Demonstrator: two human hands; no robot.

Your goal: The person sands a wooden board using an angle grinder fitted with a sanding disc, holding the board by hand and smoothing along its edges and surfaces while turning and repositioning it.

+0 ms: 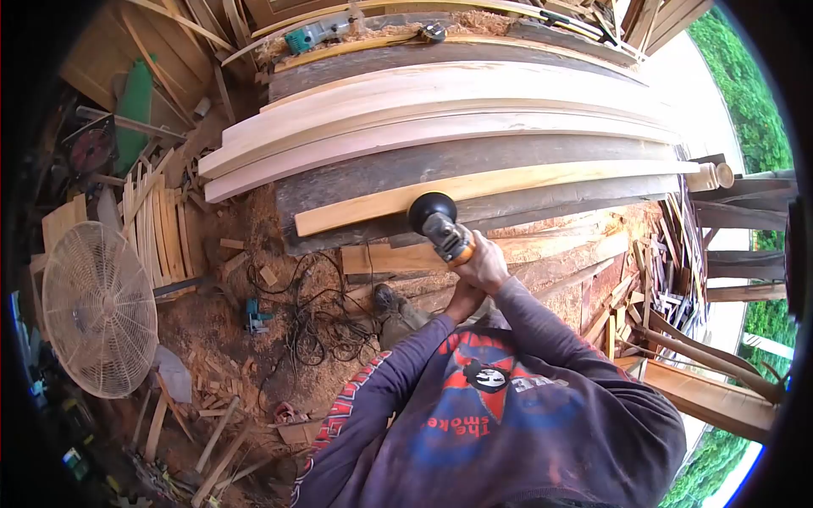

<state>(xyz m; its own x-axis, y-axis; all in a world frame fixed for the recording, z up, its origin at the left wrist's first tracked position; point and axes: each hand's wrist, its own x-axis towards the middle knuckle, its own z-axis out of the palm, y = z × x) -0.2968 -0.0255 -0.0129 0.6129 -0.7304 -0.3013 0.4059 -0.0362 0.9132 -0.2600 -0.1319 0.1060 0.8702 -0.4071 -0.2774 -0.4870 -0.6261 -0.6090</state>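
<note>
My right hand (486,264) is closed around the body of an angle grinder (442,235) with a round black disc (430,210). The disc rests on or just over the near edge of a narrow, light wooden board (364,209), toward its left end. Just below the right hand is my left hand (464,301), close to the grinder's rear. Its fingers are hidden behind the right wrist, so its grip does not show. The board lies lengthwise on a dark, weathered workbench (542,155).
Several pale planks (339,127) lie farther back on the bench. Beyond them is a teal power tool (301,39). Tangled cords (309,313) cover the sawdust-strewn floor. A large fan (100,309) stands at left, and scrap wood (622,313) is piled at right.
</note>
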